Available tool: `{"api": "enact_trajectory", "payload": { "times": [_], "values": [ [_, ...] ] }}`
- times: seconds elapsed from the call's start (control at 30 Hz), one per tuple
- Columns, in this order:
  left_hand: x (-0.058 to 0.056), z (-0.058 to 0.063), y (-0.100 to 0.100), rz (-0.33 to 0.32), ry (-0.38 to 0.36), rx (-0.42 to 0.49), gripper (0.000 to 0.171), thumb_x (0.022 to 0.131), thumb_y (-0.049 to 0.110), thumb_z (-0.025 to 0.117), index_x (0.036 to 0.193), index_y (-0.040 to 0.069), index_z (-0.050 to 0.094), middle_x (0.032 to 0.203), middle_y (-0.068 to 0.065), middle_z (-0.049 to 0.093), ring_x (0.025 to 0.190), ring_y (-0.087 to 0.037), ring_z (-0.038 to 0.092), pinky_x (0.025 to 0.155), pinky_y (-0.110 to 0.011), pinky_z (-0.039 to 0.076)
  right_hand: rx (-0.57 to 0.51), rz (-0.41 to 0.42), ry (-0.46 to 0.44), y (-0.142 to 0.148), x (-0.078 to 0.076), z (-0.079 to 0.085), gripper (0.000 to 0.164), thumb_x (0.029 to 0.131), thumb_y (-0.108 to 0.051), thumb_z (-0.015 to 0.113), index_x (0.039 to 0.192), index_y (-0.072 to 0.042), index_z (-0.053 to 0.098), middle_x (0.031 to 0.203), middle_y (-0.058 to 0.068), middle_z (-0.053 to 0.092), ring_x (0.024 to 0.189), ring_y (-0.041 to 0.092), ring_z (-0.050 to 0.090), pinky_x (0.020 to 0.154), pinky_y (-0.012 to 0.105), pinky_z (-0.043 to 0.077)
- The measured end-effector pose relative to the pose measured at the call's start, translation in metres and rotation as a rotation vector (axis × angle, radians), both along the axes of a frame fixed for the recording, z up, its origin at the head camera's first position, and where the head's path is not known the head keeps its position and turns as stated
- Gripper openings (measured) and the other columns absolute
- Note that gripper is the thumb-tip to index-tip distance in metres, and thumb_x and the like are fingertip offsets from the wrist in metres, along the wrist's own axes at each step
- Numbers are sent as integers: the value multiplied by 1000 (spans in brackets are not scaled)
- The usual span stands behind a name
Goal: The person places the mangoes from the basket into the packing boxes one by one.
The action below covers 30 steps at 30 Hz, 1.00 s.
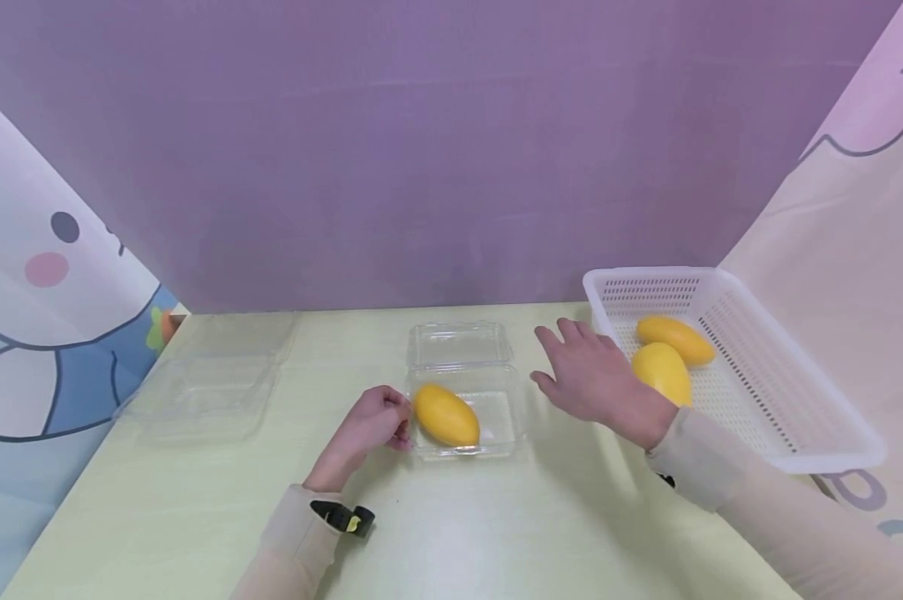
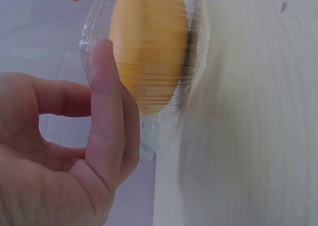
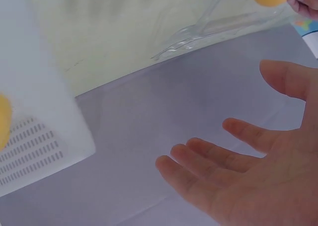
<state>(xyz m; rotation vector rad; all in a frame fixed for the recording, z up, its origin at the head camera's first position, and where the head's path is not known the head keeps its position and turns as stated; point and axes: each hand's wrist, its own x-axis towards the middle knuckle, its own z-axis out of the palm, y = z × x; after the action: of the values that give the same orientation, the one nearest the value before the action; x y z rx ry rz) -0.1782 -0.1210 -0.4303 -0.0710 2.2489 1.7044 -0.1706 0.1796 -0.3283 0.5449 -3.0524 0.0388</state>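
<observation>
A yellow mango (image 1: 447, 415) lies in the left part of a clear plastic clamshell box (image 1: 499, 421), whose lid (image 1: 460, 342) is folded back away from me. My left hand (image 1: 377, 418) pinches the box's left rim between thumb and fingers; in the left wrist view the mango (image 2: 149, 47) shows through the ribbed wall. Above the table, between the box and a white basket (image 1: 804, 392), my right hand (image 1: 588, 372) is spread with nothing in it. The right wrist view shows the palm (image 3: 278, 181) and its extended fingers. Two more mangoes (image 1: 674, 339) are in the basket, the nearer one partly hidden by my right forearm.
More clear plastic boxes (image 1: 211, 387), with overlapping outlines, stand at the table's left. A purple panel (image 1: 451, 167) rises behind the table (image 1: 451, 533), and printed cloths (image 1: 46, 333) hang at both sides. The basket's slatted walls stand up at the right edge.
</observation>
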Motion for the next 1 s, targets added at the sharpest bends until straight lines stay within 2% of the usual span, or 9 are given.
{"api": "enact_trajectory", "payload": {
  "times": [0.33,0.7,1.0],
  "values": [
    [0,1,1,2,-8,3,11,96,2,54,105,-5,54,81,-18,59,64,-20,59,58,-33,61,-17,-31,-9,18,-7,2,61,97,-33,63,146,1,47,141,31,48,128,50,46,100,67,43],
    [1,2,1,4,-1,3,12,95,1,54,106,-6,54,81,-19,60,64,-21,59,58,-33,61,-57,-95,-39,47,-23,11,61,99,-33,59,145,4,43,139,32,46,126,52,45,98,68,43],
    [0,1,2,15,-3,0,13,94,0,54,106,-6,55,81,-18,59,64,-21,59,58,-33,61,-73,-135,-46,69,-34,7,60,99,-31,56,144,6,42,135,34,47,123,54,45,95,69,43]
  ]
}}
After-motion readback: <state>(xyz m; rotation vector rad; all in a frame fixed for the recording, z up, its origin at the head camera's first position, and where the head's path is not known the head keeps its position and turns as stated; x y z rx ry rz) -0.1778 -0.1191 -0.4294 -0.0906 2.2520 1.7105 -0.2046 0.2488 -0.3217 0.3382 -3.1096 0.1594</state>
